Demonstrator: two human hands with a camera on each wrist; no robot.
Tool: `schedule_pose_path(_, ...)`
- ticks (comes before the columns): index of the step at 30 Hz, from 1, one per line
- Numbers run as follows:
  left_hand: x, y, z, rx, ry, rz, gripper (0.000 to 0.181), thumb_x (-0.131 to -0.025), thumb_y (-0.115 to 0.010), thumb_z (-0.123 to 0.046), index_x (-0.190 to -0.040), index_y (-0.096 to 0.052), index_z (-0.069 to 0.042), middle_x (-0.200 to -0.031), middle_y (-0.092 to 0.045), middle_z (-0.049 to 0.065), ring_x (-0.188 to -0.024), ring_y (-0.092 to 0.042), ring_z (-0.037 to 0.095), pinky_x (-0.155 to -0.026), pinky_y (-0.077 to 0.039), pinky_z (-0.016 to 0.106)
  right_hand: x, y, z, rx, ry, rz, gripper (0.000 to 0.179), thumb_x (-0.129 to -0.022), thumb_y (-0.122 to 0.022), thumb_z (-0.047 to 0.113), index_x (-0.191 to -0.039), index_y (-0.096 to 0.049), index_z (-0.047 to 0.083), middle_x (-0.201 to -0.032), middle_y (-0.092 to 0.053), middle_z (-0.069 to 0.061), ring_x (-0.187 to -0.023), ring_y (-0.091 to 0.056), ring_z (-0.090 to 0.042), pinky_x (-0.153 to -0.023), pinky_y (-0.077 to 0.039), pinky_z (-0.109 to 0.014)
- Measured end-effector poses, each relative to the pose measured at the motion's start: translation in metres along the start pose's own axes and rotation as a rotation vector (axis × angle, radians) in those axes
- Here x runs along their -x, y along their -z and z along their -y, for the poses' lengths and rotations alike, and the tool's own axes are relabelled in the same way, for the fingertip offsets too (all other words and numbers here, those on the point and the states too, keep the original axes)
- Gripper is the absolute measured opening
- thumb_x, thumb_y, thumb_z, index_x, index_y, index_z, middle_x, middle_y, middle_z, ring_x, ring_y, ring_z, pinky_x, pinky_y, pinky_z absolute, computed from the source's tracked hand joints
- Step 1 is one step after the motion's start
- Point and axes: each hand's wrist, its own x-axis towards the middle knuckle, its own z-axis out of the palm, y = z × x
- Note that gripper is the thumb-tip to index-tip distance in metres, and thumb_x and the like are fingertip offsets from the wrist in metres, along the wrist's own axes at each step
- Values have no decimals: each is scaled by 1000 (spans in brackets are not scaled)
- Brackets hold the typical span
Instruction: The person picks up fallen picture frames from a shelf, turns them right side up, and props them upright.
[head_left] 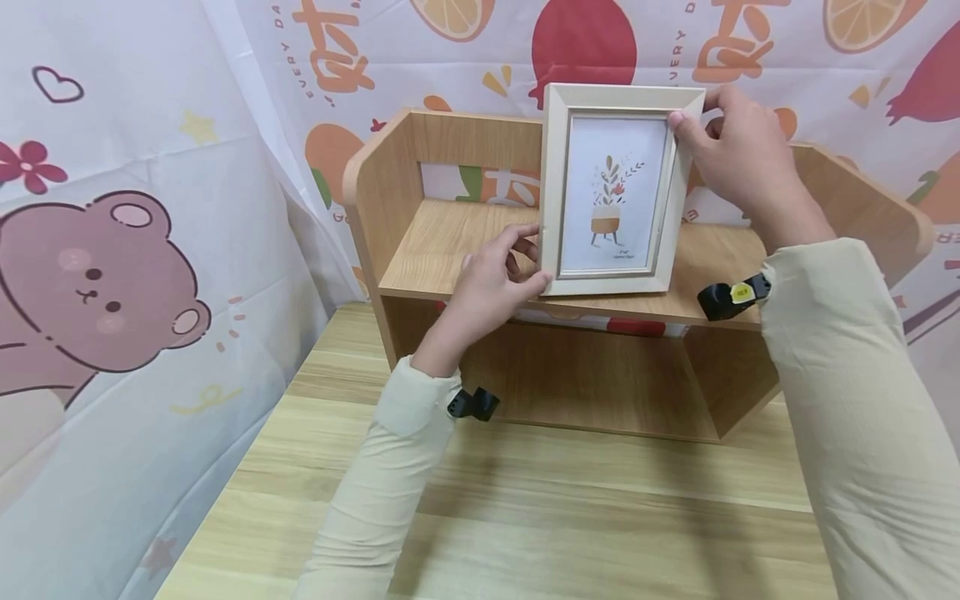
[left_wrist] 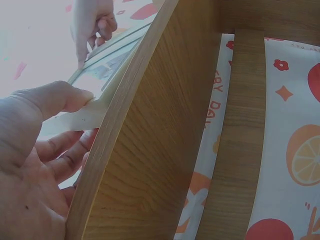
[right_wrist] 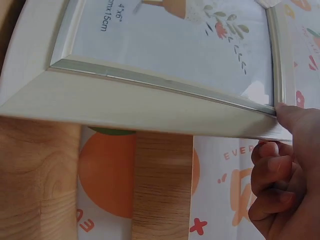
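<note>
A cream picture frame (head_left: 552, 183) with a potted-plant print stands upright at the front of the upper shelf (head_left: 450, 242) of a small wooden rack. My right hand (head_left: 750, 150) pinches its upper right corner, thumb on the front and fingers behind, as the right wrist view also shows. Down at the lower left corner, my left hand (head_left: 491, 279) holds the frame's edge between thumb and fingers. In the left wrist view the left thumb (left_wrist: 75, 97) lies on the frame's face, with the other fingers beneath, close beside the shelf board's front edge.
The two-tier rack has raised side panels (head_left: 382, 183) and a lower compartment (head_left: 585, 375). It stands on a light wood-grain table (head_left: 525, 500). Behind hangs a fruit-patterned cloth (head_left: 480, 83); a bear-printed cloth (head_left: 97, 283) hangs at the left.
</note>
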Motion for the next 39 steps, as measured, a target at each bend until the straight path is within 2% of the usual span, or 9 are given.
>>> schedule_pose_path(4,-2,2,2,35,13,10,54,-86,-69,-16,-137,-50,-12,-110,-64,4,-82,-54,18,-74,-37,29,1,1,0,-41,-28,23,73,-96,-35,58,-147,-30,7,-126,-53,-14,-97,-48,-24,-74,-39,-32)
schedule_pose_path(8,-5,3,3,54,23,15,55,-86,-69,-14,-138,-50,-13,-111,-64,5,-82,-53,18,-69,-39,27,3,1,0,-68,-41,39,74,-96,-34,58,-147,-27,5,-129,-53,-16,-98,-48,-23,-76,-38,-33)
schedule_pose_path(21,-10,6,5,88,55,36,57,-87,-68,-13,-140,-48,-15,-112,-62,5,-83,-52,18,-70,-41,26,3,0,0,-72,-33,37,72,-96,-33,57,-145,-27,4,-129,-54,-16,-97,-49,-22,-76,-38,-32)
schedule_pose_path(34,-12,9,6,103,63,42,57,-87,-66,-11,-141,-47,-14,-113,-61,7,-85,-52,19,-72,-42,26,2,-1,2,-86,-38,31,70,-96,-35,57,-143,-29,5,-118,-56,-12,-93,-50,-19,-75,-39,-31)
schedule_pose_path(39,-12,9,6,100,65,38,57,-88,-66,-11,-141,-47,-15,-114,-61,7,-84,-52,18,-71,-41,26,2,-3,4,-78,-33,23,68,-97,-34,55,-142,-29,4,-125,-56,-16,-96,-51,-21,-75,-40,-29)
